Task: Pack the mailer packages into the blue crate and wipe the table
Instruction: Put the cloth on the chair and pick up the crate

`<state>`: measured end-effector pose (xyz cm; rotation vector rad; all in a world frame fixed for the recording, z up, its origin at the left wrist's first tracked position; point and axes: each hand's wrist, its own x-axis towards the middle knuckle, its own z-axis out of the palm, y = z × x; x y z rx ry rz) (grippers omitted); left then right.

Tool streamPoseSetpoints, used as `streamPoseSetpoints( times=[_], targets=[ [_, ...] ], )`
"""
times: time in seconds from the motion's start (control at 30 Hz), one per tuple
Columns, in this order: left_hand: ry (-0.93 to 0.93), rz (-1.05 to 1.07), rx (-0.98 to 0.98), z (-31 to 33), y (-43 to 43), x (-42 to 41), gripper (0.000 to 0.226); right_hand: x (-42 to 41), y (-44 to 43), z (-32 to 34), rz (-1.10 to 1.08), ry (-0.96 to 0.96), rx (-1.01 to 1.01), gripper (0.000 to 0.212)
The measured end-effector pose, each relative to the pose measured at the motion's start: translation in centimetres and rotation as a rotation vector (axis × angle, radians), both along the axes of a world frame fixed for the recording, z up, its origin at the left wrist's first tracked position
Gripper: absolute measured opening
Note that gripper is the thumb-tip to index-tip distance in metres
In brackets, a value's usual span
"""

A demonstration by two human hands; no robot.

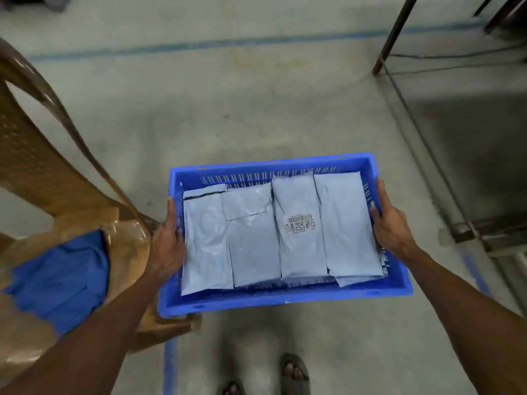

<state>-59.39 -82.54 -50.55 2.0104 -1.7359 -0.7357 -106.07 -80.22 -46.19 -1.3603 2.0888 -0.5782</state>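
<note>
I hold a blue crate (285, 295) in the air over the floor, in the middle of the head view. My left hand (168, 240) grips its left rim and my right hand (392, 223) grips its right rim. Several grey mailer packages (253, 240) lie flat side by side inside it. One of them (301, 232) carries a barcode label. A blue cloth (62, 277) lies crumpled on the seat of a brown plastic chair (42, 172) at the left.
The chair stands close against the crate's left side. A metal table leg (395, 35) and frame rise at the upper right, with a floor cable beside it. My sandalled feet (293, 374) show below the crate on the grey concrete floor.
</note>
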Motion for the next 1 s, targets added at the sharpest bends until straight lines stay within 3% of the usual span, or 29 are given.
streamPoseSetpoints(
  times=[0.3,0.5,0.7,1.0],
  targets=[
    [0.011,-0.019,-0.226,38.2,0.7,3.4,0.078,2.8,2.7,37.7,0.114,0.092,-0.242,0.076],
    [-0.070,0.106,-0.348,55.8,8.2,9.3,0.070,7.4,5.2,52.0,0.174,0.075,-0.410,0.067],
    [-0.201,0.329,-0.467,65.9,22.2,16.9,0.067,16.0,8.8,60.8,0.389,0.021,-0.492,0.070],
    [-0.343,0.846,-0.376,70.9,53.3,24.9,0.066,35.1,19.1,66.0,0.934,-0.153,-0.565,0.075]
  ],
)
